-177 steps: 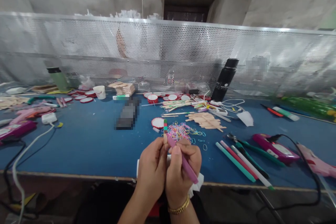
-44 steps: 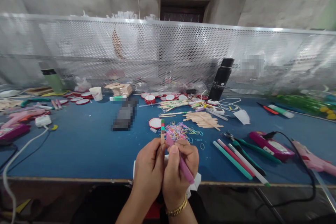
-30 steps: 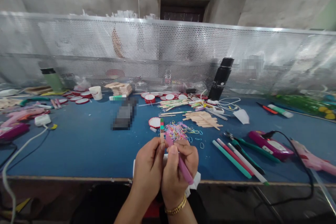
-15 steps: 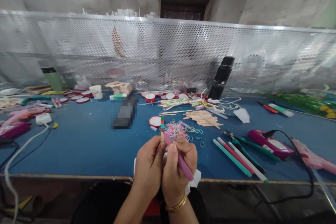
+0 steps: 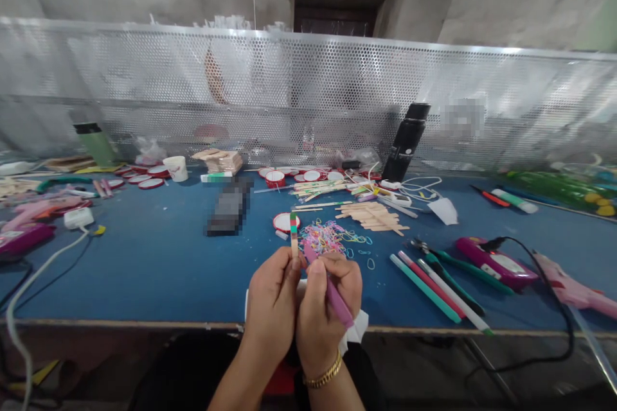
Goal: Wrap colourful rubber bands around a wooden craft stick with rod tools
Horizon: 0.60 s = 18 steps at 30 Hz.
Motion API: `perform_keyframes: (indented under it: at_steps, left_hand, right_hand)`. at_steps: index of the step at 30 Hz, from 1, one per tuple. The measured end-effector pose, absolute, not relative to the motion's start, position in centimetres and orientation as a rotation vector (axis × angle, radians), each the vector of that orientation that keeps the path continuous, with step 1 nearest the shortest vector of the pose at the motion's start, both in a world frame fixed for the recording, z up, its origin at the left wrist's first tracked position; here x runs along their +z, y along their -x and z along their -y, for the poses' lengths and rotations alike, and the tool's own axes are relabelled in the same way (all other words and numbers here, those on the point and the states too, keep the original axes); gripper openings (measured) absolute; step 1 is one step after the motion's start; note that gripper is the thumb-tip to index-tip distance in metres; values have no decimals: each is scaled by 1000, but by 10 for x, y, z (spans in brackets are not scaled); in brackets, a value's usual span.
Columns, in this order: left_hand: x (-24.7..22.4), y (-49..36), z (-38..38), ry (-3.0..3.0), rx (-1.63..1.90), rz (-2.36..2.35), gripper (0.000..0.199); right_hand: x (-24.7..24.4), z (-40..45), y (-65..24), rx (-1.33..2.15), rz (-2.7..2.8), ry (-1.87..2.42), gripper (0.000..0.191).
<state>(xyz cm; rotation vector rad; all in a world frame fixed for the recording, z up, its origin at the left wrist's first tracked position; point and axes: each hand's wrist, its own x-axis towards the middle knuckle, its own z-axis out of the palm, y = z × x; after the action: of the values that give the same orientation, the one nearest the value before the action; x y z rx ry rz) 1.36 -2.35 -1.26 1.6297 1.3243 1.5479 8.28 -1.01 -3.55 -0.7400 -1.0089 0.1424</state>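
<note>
Between thumb and fingers, my left hand pinches a wooden stick upright; its top end carries green, red and teal bands. My right hand is closed around a purple marker, whose upper end points at the stick. The two hands are side by side over the table's front edge. Just beyond them lies a pile of small colourful rubber bands. A round white disc with a red rim is behind the stick. White paper shows under my hands.
Plain wooden sticks lie behind the bands. Several markers, green-handled pliers and a pink glue gun are at the right. A blurred dark object lies left of centre. A black bottle stands near the mesh screen.
The stick has shifted slightly left and stands more apart from the marker's upper end. More of its bare wood shows. My right hand keeps its hold on the marker.
</note>
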Motion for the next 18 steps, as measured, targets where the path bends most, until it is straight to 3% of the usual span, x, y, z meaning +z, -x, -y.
perform_keyframes:
  at_steps: [18]
  left_hand:
    - [-10, -14, 24, -1622, 1580, -1299, 41]
  right_hand:
    - [-32, 11, -88, 57, 992, 794, 7]
